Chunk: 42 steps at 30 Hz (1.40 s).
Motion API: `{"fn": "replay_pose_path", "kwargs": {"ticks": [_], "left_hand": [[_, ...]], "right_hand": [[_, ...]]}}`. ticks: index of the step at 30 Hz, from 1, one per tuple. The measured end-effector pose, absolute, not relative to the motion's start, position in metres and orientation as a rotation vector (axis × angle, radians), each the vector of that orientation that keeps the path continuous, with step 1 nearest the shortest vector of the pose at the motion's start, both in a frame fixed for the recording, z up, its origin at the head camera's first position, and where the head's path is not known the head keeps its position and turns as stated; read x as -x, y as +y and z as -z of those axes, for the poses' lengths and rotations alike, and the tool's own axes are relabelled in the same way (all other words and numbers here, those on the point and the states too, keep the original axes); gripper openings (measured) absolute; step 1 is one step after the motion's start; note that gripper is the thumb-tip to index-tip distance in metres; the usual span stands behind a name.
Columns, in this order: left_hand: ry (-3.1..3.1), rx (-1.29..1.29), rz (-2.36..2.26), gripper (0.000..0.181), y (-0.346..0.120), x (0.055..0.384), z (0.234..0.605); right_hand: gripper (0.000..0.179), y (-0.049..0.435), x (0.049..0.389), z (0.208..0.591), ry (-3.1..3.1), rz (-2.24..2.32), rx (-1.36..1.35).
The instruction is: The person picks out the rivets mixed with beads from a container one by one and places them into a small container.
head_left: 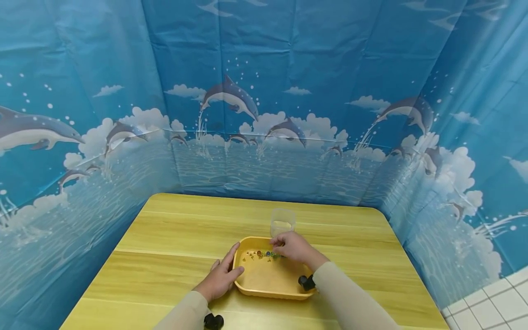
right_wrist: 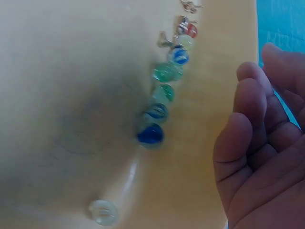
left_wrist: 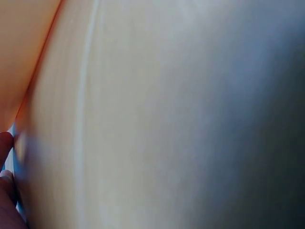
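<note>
A yellow tray (head_left: 268, 279) stands on the table. My left hand (head_left: 219, 278) grips its left side, thumb over the rim and fingers along the outside. At the tray's back rim hovers my right hand (head_left: 294, 247), fingers bent; in the right wrist view nothing shows between these fingers (right_wrist: 250, 100), and the thumb is hidden. Glass marbles lie in a row along the tray's back wall, among them a dark blue marble (right_wrist: 150, 135) and a green marble (right_wrist: 164, 72). A clear marble (right_wrist: 103, 212) lies apart. Small gold-coloured metal pieces (head_left: 251, 255) are scattered at the left.
A clear plastic cup (head_left: 283, 216) stands just behind the tray, close to my right fingers. The wooden table (head_left: 185, 229) reaches back to a blue dolphin curtain (head_left: 255, 169). Black wrist devices sit at both sleeves, one device (head_left: 306, 282) over the tray's right side.
</note>
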<state>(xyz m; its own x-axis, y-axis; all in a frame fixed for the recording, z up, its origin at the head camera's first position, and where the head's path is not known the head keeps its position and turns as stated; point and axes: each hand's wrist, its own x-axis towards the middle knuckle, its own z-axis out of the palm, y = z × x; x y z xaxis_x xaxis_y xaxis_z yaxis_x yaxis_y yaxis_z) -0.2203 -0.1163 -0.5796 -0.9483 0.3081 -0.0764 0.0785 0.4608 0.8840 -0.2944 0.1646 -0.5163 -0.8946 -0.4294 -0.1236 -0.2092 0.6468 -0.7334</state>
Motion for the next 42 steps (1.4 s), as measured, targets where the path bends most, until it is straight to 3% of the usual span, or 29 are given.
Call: {"fn": "replay_pose_path", "kwargs": {"ticks": [23,42], "left_hand": [[2.512,-0.346,-1.457,0.071,-0.115,0.219,0.583],[2.501,-0.351,-1.471,0.071,-0.115,0.219,0.582]], "right_hand": [[0.019,0.161,0.288,0.549,2.577,1.014,0.575],[0.015,0.154,0.287,0.554,2.695,0.861,0.676]]}}
